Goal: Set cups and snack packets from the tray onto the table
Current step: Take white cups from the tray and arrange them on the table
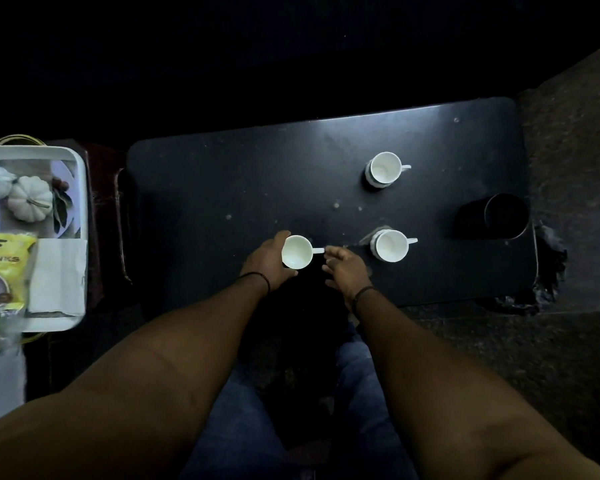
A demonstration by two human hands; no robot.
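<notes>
My left hand (268, 260) wraps around a white cup (297, 252) near the front edge of the black table (243, 181). The fingers of my right hand (345, 270) are spread just right of the cup's handle, with nothing in them. Two more white cups stand upright on the table: one at the back right (385, 168) and one in front of it (391, 245). A white tray (78, 188) sits at the far left with a yellow snack packet (2, 268) in it.
The tray also holds small white pumpkins (30, 199) and a folded white paper (58, 275). A dark cylindrical container (504, 214) stands at the table's right edge. A dark wooden stand (106, 216) lies under the tray. My legs are below the table's front.
</notes>
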